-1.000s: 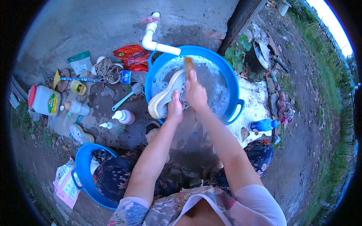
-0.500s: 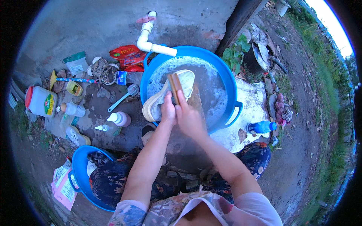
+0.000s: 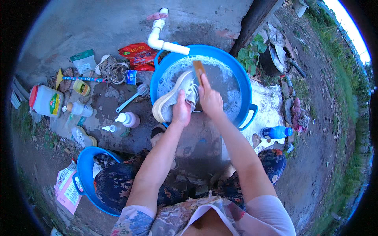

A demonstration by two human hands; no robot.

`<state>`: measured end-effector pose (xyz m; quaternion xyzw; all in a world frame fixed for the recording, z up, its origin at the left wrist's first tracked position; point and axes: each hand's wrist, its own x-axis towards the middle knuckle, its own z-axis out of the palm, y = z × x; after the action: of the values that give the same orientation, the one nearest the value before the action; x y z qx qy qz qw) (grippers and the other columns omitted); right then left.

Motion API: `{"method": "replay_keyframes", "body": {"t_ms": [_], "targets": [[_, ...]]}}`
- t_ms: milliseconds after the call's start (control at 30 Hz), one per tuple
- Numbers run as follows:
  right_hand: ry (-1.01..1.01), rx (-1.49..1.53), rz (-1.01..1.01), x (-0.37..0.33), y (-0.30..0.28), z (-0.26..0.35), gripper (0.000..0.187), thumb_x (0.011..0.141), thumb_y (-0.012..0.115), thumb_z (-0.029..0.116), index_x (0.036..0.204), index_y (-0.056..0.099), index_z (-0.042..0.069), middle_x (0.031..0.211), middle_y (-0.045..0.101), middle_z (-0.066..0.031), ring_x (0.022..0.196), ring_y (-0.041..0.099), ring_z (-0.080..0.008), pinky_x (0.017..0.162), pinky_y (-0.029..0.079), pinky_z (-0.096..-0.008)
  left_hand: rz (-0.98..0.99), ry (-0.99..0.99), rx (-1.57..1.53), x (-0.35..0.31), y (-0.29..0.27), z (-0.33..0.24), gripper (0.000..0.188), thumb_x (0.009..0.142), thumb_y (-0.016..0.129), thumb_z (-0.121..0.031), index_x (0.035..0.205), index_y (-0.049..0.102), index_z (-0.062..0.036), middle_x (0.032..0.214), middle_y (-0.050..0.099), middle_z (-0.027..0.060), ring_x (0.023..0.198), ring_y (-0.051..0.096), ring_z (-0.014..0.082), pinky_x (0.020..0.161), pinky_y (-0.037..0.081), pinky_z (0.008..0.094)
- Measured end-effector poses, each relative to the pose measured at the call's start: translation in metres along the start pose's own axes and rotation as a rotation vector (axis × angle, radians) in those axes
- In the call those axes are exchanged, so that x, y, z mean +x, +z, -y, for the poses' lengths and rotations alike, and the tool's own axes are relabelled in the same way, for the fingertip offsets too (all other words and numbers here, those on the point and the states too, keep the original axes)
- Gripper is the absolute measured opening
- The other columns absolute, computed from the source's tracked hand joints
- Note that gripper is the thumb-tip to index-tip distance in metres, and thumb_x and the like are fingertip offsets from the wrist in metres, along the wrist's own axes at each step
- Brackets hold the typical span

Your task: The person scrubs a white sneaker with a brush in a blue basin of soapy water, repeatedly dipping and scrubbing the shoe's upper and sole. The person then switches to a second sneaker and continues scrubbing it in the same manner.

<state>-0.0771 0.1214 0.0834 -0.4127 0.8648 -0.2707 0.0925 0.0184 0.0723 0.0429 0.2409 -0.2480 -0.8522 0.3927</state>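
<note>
A light grey sneaker with a white sole and laces is tilted on its side over the near left rim of the large blue tub. My left hand grips it around the laced side. My right hand holds a wooden scrubbing brush upright beside the laces, a little apart from the shoe. The brush's bristles are hard to make out. Soapy water with white foam fills the tub below both hands.
A white pipe tap reaches over the tub's far rim. At left stand a pump bottle, a long-handled brush, another sneaker and a lidded plastic jar. A smaller blue basin sits by my left knee; a blue bottle lies right.
The brush has come off the shoe and moved right with my right hand. My left hand has rolled the sneaker, so its laces now face right.
</note>
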Motion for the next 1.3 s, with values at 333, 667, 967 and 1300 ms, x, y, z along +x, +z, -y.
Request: {"method": "replay_keyframes", "body": {"t_ms": [333,667,967,1300], "targets": [[-0.105,-0.058,0.033,-0.030,0.004,0.006,0.051,0.091,0.048,0.027,0.139,0.034,0.024,0.091,0.062,-0.0268,0.074,0.062,-0.0435,0.065,0.050,-0.0513,0.013,-0.053,-0.032,-0.001,-0.013,0.002,0.054,0.095,0.039,-0.041,0.133,0.037,-0.0026,0.132,0.047,0.0115,0.119,0.046,0.0227,0.102,0.033,0.0365],[0.570,0.286,0.208,0.014,0.019,-0.115,0.048,0.092,0.042,0.031,0.135,0.041,0.009,0.113,0.058,-0.0236,0.105,0.056,-0.0388,0.088,0.044,-0.0446,0.121,-0.073,-0.129,-0.004,0.009,-0.014,0.059,0.096,0.037,-0.045,0.135,0.034,-0.0009,0.136,0.044,0.0117,0.123,0.043,0.0224,0.104,0.032,0.0349],[-0.088,0.066,0.101,-0.074,-0.011,0.029,0.050,0.091,0.045,0.023,0.140,0.034,0.019,0.112,0.054,-0.0289,0.098,0.057,-0.0428,0.083,0.046,-0.0479,-0.070,-0.233,-0.062,-0.014,0.006,-0.024,0.063,0.095,0.032,-0.050,0.136,0.034,-0.0019,0.137,0.042,0.0107,0.125,0.040,0.0223,0.106,0.028,0.0349],[-0.112,0.083,0.177,-0.084,-0.011,0.043,0.052,0.091,0.045,0.027,0.141,0.031,0.017,0.082,0.062,-0.0277,0.074,0.061,-0.0444,0.069,0.047,-0.0534,-0.182,-0.302,0.029,-0.015,0.012,-0.035,0.061,0.095,0.027,-0.053,0.136,0.037,-0.0087,0.129,0.048,0.0094,0.118,0.045,0.0221,0.102,0.034,0.0365]]}}
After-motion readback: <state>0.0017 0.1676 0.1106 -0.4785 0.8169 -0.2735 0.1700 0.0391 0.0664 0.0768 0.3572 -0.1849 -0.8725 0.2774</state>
